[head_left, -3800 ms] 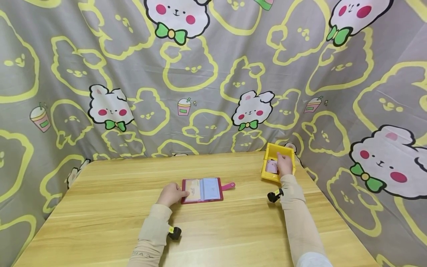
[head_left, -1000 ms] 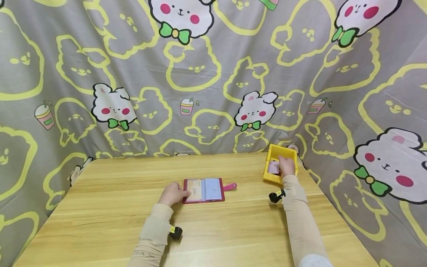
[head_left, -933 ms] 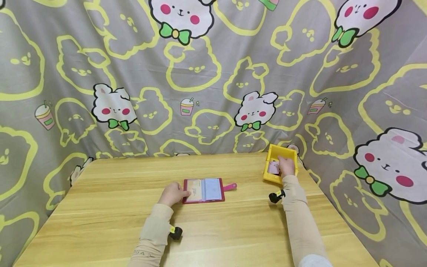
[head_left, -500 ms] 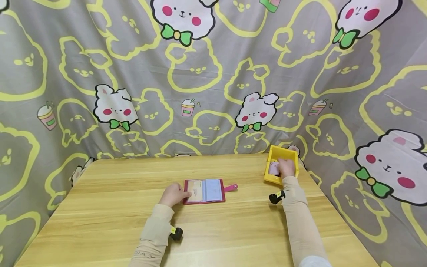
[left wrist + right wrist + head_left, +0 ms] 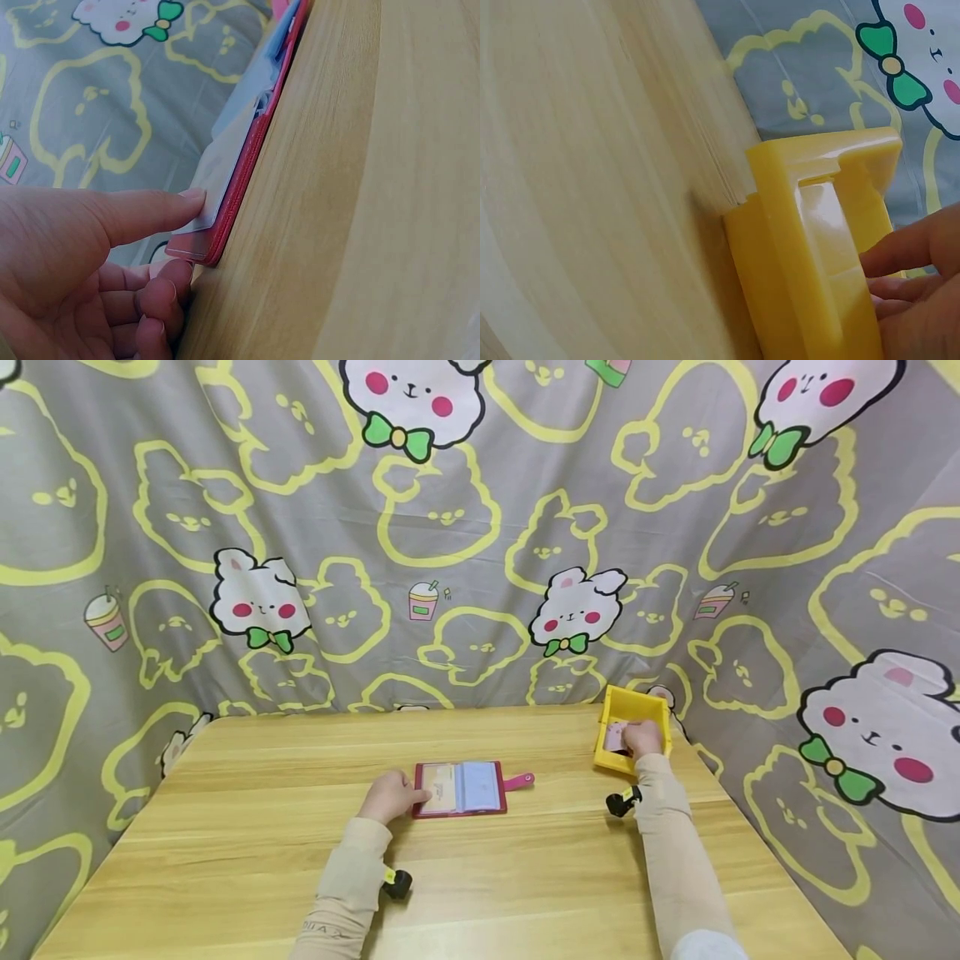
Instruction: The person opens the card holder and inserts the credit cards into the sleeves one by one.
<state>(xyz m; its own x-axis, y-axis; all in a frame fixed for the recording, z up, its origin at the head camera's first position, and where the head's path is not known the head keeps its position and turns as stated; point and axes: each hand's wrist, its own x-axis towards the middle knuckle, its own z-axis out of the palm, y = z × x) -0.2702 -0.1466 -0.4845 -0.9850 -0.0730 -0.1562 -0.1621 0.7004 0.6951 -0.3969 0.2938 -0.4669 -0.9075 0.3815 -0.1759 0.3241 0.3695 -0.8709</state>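
A red card holder [image 5: 480,787] lies spread on the table, with a cream card in its left sleeve, a bluish right sleeve and a pink snap strap pointing right. At its left edge my left hand [image 5: 387,797] pinches the cover: in the left wrist view the thumb [image 5: 161,210] presses on the clear sleeve and the curled fingers meet the edge from below. My right hand [image 5: 643,739] reaches down into a yellow open-front bin [image 5: 636,702], beside a pale pink patterned card [image 5: 616,737]. In the right wrist view the bin's wall [image 5: 802,247] hides its fingertips.
The wooden table [image 5: 247,827] ends at a grey patterned curtain [image 5: 465,585] behind and to the right. The bin stands near the back right corner. A small black camera sits on each wrist.
The right hand has stayed in the bin and shifted slightly lower, and the pink card beside it has moved a little. The left hand keeps its place on the card holder.
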